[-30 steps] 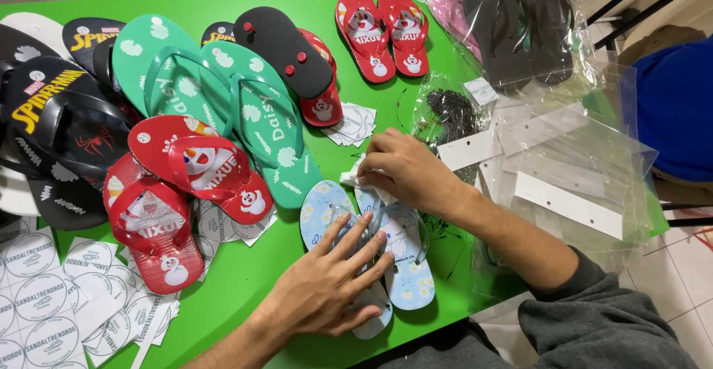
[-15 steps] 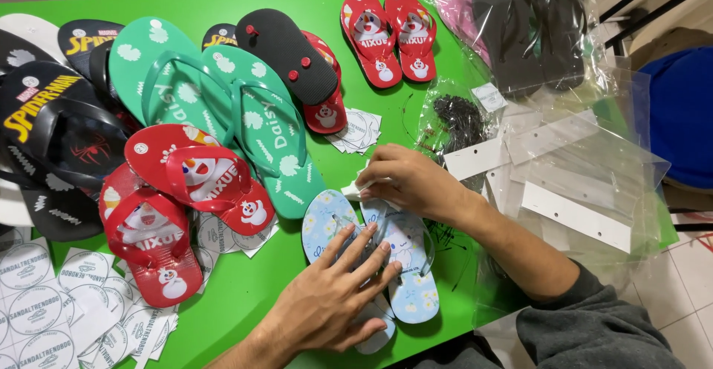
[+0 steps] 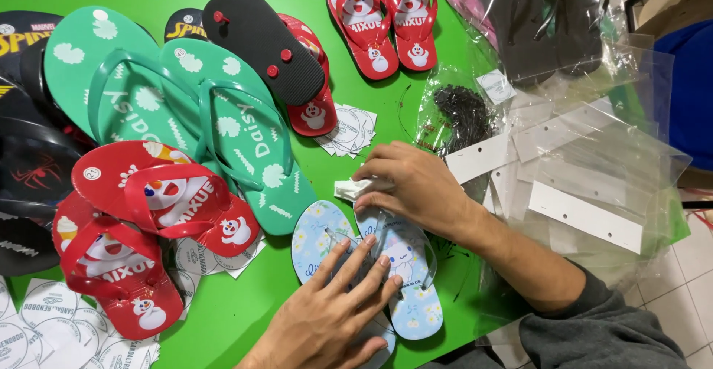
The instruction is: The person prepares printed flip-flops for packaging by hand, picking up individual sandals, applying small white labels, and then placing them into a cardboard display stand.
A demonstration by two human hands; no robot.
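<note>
left hand (image 3: 330,321) lay flat, fingers spread, gripping nothing, on blue sandals (image 3: 405,265) | right hand (image 3: 416,187) curled at their top, pinching white tag (image 3: 353,188)

A green tabletop (image 3: 445,109) is crowded, with bare strips only along its far edge and near the front edge just left of the left hand (image 3: 327,317). Large green flip-flops (image 3: 186,109), red flip-flops (image 3: 141,235) and black flip-flops (image 3: 30,176) fill the left side, with round stickers (image 3: 44,332) at the front-left corner. Clear plastic bags (image 3: 587,168) cover the right edge behind the right hand (image 3: 416,183), and both hands lie on small pale blue flip-flops (image 3: 401,265).
</note>
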